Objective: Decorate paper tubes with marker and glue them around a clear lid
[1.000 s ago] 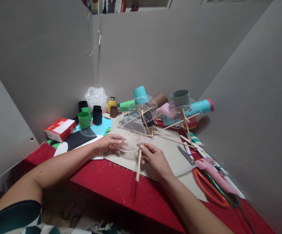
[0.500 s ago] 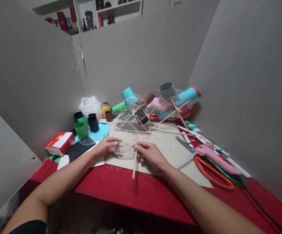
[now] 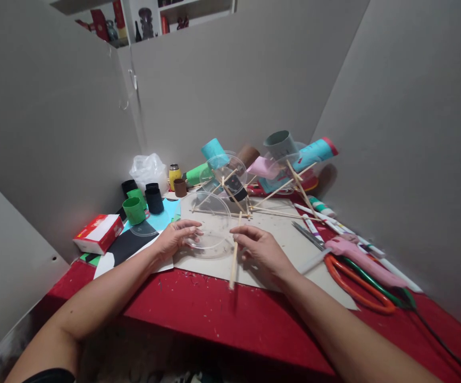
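Note:
My left hand (image 3: 180, 236) grips the lower left edge of a clear round plastic lid (image 3: 210, 223), which stands tilted up over the grey board. Between thumb and fingers, my right hand (image 3: 256, 247) pinches a thin wooden stick (image 3: 234, 263), slanted just right of the lid. Whether the stick touches the lid I cannot tell. Behind the lid stands a wheel model on a stick frame (image 3: 236, 205), with clear discs and coloured paper tubes, among them a light blue tube (image 3: 215, 152) and a grey tube (image 3: 280, 143).
Green paper cups (image 3: 134, 210), black cups and a red box (image 3: 98, 234) stand at left. A pink glue gun (image 3: 366, 260) and orange-handled scissors (image 3: 353, 292) lie at right on the red table (image 3: 182, 303). Grey panels rise behind and at both sides.
My right hand has moved right, taking the stick away from the lid's edge, and the stick's upper end now shows above the fingers. My left hand keeps the lid. The view has shifted slightly.

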Motion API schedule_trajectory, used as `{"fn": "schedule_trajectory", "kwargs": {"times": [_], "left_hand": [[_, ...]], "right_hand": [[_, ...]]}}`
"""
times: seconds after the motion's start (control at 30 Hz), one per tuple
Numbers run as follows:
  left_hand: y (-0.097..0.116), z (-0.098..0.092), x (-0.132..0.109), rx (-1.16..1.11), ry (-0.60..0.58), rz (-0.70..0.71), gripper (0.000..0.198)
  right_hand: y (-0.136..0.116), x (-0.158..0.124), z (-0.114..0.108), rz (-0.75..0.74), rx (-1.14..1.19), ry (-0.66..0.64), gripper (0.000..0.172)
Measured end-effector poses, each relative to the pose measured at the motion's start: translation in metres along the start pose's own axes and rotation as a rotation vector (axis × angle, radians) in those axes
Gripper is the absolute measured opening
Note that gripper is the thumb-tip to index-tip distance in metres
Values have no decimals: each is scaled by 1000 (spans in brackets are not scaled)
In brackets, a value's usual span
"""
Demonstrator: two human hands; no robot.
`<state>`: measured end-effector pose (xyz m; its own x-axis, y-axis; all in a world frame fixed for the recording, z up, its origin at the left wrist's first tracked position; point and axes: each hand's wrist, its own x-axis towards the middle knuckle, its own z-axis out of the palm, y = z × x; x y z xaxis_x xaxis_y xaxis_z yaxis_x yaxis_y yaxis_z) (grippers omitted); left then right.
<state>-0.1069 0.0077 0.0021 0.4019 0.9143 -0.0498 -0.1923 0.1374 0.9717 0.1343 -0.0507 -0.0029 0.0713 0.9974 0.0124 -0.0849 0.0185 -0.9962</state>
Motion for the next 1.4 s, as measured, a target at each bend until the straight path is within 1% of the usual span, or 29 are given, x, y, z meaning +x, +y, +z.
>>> {"fn": "schedule_trajectory", "kwargs": {"times": [0.1,0.27,0.33,0.47,0.63,0.77,0.9,1.0,1.07,1.2,1.4], "left_hand": [[1,0,0,4,20,15,47],[-3,-1,3,9,59,33,46],[-5,-1,4,10,74,39,43],[-6,0,4,6,97,50,40],[-1,3,2,-1,151,99,41],[2,3,1,-3,181,126,42],[2,3,-1,1,182,129,39],[2,4,-2,0,175,123,37],[1,5,-2,-4,168,117,36],[-1,7,-2,-11,157,95,32],[-3,8,-2,-7,163,66,26]], "right_hand": [[1,0,0,22,-47,-25,24],[11,3,1,80,-136,-70,37],[15,7,1,103,-166,-69,39],[17,17,0,158,-206,-7,30],[13,20,3,222,-196,44,34],[6,19,7,242,-158,87,37],[-1,14,11,262,-92,120,34],[-7,4,12,270,-25,141,29],[-10,-6,9,264,27,159,27],[-17,-21,-1,245,112,228,34],[-15,-24,-23,201,150,363,37]]}}
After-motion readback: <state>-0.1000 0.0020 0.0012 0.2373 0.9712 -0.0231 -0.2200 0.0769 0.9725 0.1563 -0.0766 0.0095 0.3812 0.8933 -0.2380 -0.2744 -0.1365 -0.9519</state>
